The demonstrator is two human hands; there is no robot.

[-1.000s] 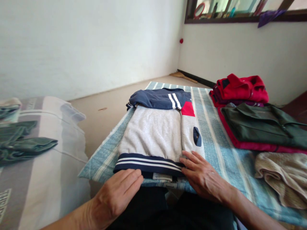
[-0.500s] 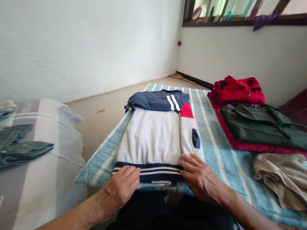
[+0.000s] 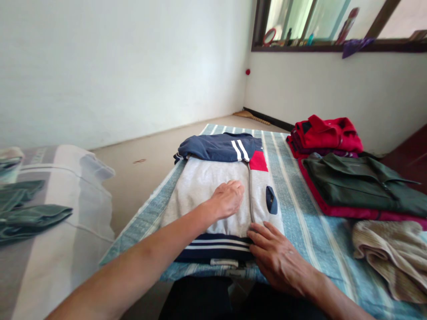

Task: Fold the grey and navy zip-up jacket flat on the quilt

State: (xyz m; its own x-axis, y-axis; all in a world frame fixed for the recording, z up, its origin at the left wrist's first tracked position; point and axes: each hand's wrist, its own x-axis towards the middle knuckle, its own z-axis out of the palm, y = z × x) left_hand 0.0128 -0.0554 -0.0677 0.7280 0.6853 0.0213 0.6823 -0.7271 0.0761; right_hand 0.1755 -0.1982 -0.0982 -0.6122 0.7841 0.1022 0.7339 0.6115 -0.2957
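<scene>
Lying folded on a striped blue cloth, a grey sweatshirt with a navy sleeve, red panel and striped navy hem sits directly beneath both hands. The left grip, open and flat, rests on the grey front and holds nothing; the right grip, open with fingers spread, touches the hem without grasping it. To the right lie a folded red garment, a dark green jacket and a crumpled beige cloth; to the left, a dark green garment lies on pale bedding.
</scene>
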